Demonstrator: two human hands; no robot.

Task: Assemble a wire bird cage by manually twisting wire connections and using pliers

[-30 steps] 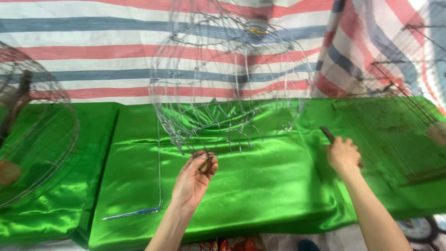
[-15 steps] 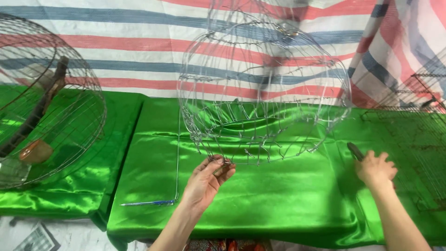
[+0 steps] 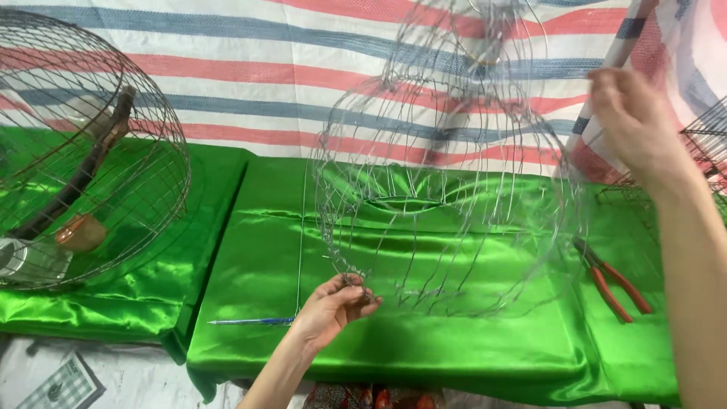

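A large round wire cage frame (image 3: pixel 447 189) of thin silver wire stands tilted on the green satin table cover (image 3: pixel 257 250). My left hand (image 3: pixel 333 307) pinches the cage's lower rim near the table's front. Raised at the upper right, my right hand (image 3: pixel 636 125) has its fingers curled near the cage's outer wires; whether it grips a wire is unclear. Red-handled pliers (image 3: pixel 617 280) lie on the cloth below my right forearm.
A finished domed wire cage (image 3: pixel 83 151) with a wooden perch and a small cup sits at the left. A long thin wire with a blue end (image 3: pixel 254 321) lies near the front edge. Striped tarpaulin (image 3: pixel 265 68) hangs behind. Another wire cage (image 3: pixel 708 144) stands far right.
My right hand has let go of the pliers, now lying on the cloth, and risen to the cage's upper right. The cage frame has tipped up. My left hand stays on the rim.
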